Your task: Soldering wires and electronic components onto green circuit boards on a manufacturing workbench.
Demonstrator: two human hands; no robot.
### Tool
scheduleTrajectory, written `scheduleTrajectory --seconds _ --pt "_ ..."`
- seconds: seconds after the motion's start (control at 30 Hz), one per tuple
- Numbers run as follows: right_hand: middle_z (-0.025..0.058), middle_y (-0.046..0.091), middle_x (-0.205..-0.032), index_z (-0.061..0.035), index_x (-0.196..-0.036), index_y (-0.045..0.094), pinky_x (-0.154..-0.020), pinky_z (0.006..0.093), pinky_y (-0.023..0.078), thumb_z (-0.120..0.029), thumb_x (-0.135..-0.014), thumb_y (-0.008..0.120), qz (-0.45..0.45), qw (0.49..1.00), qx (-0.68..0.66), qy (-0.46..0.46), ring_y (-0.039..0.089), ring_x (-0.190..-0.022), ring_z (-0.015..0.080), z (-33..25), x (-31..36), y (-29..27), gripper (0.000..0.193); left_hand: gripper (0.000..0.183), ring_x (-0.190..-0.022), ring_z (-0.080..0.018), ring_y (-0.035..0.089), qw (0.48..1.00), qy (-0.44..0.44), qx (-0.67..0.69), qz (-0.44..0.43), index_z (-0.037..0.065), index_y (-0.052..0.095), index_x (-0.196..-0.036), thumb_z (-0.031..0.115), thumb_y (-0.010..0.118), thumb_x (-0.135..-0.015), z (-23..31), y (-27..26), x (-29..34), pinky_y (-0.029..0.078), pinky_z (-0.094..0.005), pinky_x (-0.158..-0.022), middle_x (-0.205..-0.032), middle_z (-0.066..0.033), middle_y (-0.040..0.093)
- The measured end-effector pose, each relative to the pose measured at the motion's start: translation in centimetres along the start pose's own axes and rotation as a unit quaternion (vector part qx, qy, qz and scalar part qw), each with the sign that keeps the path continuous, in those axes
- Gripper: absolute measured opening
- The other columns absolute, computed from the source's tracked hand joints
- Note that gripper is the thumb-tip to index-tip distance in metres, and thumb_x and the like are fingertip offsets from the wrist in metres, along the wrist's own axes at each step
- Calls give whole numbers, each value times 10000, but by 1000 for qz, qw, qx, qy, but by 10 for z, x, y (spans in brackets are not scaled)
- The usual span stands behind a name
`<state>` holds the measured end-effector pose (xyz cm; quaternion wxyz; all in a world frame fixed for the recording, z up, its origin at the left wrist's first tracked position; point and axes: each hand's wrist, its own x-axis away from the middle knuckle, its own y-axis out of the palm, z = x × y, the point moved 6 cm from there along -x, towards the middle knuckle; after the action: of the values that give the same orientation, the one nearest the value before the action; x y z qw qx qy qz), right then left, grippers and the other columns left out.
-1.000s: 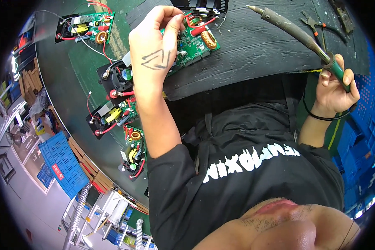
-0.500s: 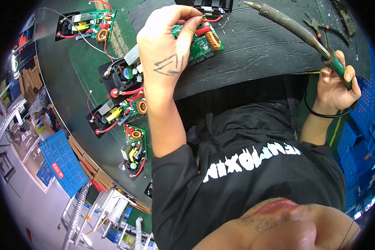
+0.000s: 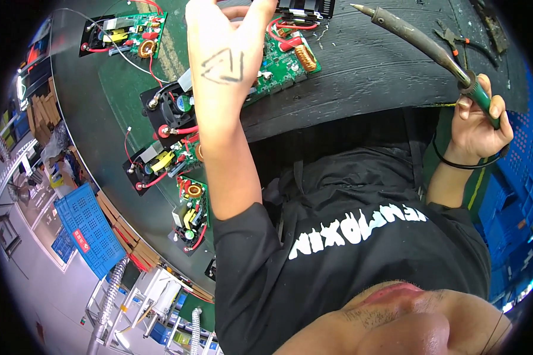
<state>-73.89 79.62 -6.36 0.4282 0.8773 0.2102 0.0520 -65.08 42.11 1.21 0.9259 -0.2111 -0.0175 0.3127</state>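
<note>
My right hand [image 3: 479, 127] is closed round the green handle of a soldering iron [image 3: 420, 42]. Its tip points up and left, held in the air over the dark bench. Over the near circuit board [image 3: 281, 72] reaches my left hand [image 3: 228, 41], back upward, with a triangle drawn on it. The fingertips run past the upper edge of the picture, so what they hold, if anything, is hidden. This green board carries a copper coil [image 3: 305, 58] and a red wire [image 3: 276, 36]. A black finned part [image 3: 305, 10] stands at its far side.
Pliers [image 3: 450, 36] with orange-marked handles lie at the far right of the bench [image 3: 367, 77]. To the left are several circuit boards, among them one at the back [image 3: 127, 35] and one with a black fan [image 3: 175, 106]. A blue crate [image 3: 89, 231] is further left.
My left hand has moved up and slightly left, off the red wire, uncovering more of the near board. My right hand and the soldering iron have hardly moved.
</note>
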Motion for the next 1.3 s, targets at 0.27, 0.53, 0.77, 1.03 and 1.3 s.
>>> scheduleTrajectory --seconds 0.27,0.53,0.77,1.03,1.3 --pt "329 549 -1415 -109 -881 646 -704 373 562 -389 -993 430 -1 1000 -9 -9 696 -907 424 -7 5 -6 371 154 -730 -134 673 986 -50 19 -160 -51 689 -1034 27 715 -904 -12 6 -45 547 -267 -652 -841 -88 718" --pt "331 547 -1416 -103 -889 654 -714 375 556 -390 -982 443 -4 1000 -15 0 693 -913 427 -5 5 -12 368 201 -753 -144 669 972 -78 123 -186 -35 650 -1067 -6 731 -885 -29 14 -60 571 -277 -734 -876 -74 696" --pt "323 555 -1412 -111 -876 658 -708 372 554 -391 -978 448 14 1000 -18 -6 690 -900 426 -7 7 -14 365 216 -841 -143 659 994 37 -7 -101 10 696 -1064 -16 744 -855 -17 -12 -40 536 -267 -726 -986 -71 681" --pt "328 561 -1403 -117 -873 651 -700 367 551 -388 -980 446 21 1000 -6 -3 690 -898 422 -10 6 -16 357 265 -1009 -204 694 897 299 -241 -218 61 767 -1026 -66 743 -796 12 -18 13 556 -317 -856 -1092 -56 743" --pt "332 560 -1406 -115 -874 648 -708 373 550 -393 -985 437 7 1000 -7 -10 689 -909 422 -9 4 -10 367 229 -990 -220 699 888 332 -220 -231 58 771 -986 -36 775 -777 5 -8 4 552 -320 -858 -1062 -56 753"
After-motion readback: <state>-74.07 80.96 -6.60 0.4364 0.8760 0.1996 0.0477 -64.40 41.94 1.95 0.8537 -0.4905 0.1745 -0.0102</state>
